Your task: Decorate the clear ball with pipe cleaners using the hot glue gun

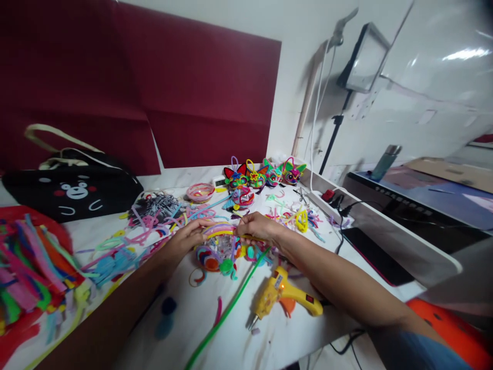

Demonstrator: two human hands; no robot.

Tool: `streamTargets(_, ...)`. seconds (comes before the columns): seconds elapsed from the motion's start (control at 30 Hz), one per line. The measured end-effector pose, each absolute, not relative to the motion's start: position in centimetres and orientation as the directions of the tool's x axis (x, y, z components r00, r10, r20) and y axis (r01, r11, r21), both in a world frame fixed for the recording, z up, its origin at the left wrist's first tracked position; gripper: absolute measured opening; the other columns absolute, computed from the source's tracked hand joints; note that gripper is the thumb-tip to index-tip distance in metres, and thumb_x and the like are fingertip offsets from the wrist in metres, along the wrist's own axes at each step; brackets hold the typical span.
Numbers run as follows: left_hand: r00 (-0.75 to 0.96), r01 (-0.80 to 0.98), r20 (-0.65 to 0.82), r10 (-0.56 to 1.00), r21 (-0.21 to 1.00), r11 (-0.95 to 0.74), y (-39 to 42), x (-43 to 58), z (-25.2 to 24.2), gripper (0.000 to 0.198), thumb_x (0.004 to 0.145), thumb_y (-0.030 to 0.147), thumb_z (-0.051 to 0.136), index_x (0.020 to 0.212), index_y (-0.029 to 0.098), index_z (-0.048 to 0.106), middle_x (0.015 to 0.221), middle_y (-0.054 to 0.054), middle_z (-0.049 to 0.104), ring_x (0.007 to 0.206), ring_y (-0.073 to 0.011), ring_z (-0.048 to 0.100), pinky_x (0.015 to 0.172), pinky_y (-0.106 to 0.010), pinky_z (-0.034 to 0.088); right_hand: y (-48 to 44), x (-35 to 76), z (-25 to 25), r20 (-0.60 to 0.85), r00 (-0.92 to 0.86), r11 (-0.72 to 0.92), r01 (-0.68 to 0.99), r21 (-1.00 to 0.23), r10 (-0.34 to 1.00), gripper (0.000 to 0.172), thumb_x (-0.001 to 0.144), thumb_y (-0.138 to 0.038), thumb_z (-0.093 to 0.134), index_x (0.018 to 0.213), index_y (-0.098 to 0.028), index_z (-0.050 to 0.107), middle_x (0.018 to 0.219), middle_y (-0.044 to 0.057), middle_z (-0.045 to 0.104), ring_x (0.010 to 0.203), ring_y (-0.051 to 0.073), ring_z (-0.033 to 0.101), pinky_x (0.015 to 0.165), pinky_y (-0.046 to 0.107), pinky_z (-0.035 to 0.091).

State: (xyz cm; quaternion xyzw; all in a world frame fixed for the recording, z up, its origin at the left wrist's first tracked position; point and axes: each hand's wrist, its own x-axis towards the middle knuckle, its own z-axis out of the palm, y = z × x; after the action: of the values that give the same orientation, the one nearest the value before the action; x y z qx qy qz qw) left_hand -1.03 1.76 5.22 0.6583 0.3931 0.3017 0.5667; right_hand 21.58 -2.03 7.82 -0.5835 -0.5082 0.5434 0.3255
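Observation:
My left hand [185,240] and my right hand [257,226] meet over a small clear craft piece [219,253] wrapped in coloured pipe cleaners. Both hands pinch a pink and yellow pipe-cleaner band [220,229] arching across its top, one hand at each end. Orange, blue and green curls sit round the piece's base. A long green pipe cleaner [227,311] runs from under my right wrist toward the table's front edge. A yellow glue gun [281,295] lies just in front of my right forearm, nozzle pointing down-left.
Finished pipe-cleaner masks [265,174] stand in a row at the back. Loose pipe cleaners [34,267] pile at the left, with a black bear-face bag [77,190] behind them. A pink bowl [200,192], cables [342,208] and a black pad [375,254] lie on the white table [277,339].

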Motion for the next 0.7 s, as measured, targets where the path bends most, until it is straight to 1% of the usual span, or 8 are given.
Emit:
streamTargets(0.17,0.515,0.195,-0.054,0.856,0.979,-0.056,1.97,-1.21,5.08,0.046,0.074,0.039,0.064,0.117,0.023,0.062,0.107,-0.006,0.073,0.103,-0.0303,0.067,0.084,-0.039,0.052,-2.09,21.69,7.71,-0.316,-0.117,-0.283,0.237,-0.929,0.941,0.024,0.068,-0.017,0.071,0.055,-0.019,0.051,0.043,-0.007,0.054,0.038,0.006,0.044,0.037,0.017,0.032)
streamTargets(0.3,0.525,0.191,-0.028,0.851,0.978,-0.086,2.15,-1.35,5.08,0.042,0.074,0.037,0.064,0.114,0.023,0.064,0.108,-0.005,0.071,0.101,-0.029,0.065,0.087,-0.038,0.05,-2.13,21.7,7.72,-0.324,-0.12,-0.291,0.232,-0.928,0.938,0.021,0.072,-0.013,0.064,0.056,-0.019,0.05,0.043,-0.007,0.054,0.037,0.006,0.043,0.037,0.017,0.031)
streamTargets(0.4,0.532,0.187,-0.008,0.847,0.976,-0.108,2.21,-1.38,5.14,0.041,0.073,0.037,0.065,0.111,0.023,0.065,0.105,-0.004,0.071,0.099,-0.0281,0.065,0.086,-0.037,0.049,-2.16,21.67,7.78,-0.326,-0.117,-0.293,0.234,-0.927,0.938,0.023,0.074,-0.013,0.063,0.056,-0.019,0.05,0.041,-0.006,0.053,0.036,0.007,0.042,0.037,0.018,0.03)
streamTargets(0.53,0.535,0.179,-0.015,0.845,0.979,-0.096,2.4,-1.27,4.94,0.043,0.072,0.037,0.066,0.112,0.021,0.064,0.105,-0.005,0.07,0.1,-0.0282,0.065,0.087,-0.037,0.048,-2.24,21.65,7.96,-0.323,-0.11,-0.291,0.237,-0.927,0.94,0.024,0.073,-0.012,0.066,0.056,-0.018,0.049,0.041,-0.007,0.053,0.036,0.006,0.042,0.037,0.017,0.03)
streamTargets(0.7,0.503,0.168,-0.024,0.864,0.983,-0.071,2.63,-1.07,4.54,0.043,0.07,0.036,0.067,0.111,0.022,0.063,0.109,-0.005,0.071,0.106,-0.0303,0.064,0.089,-0.039,0.048,-2.27,21.63,8.2,-0.325,-0.106,-0.291,0.252,-0.923,0.94,0.027,0.071,-0.016,0.071,0.055,-0.019,0.049,0.042,-0.007,0.054,0.036,0.007,0.042,0.035,0.017,0.03)
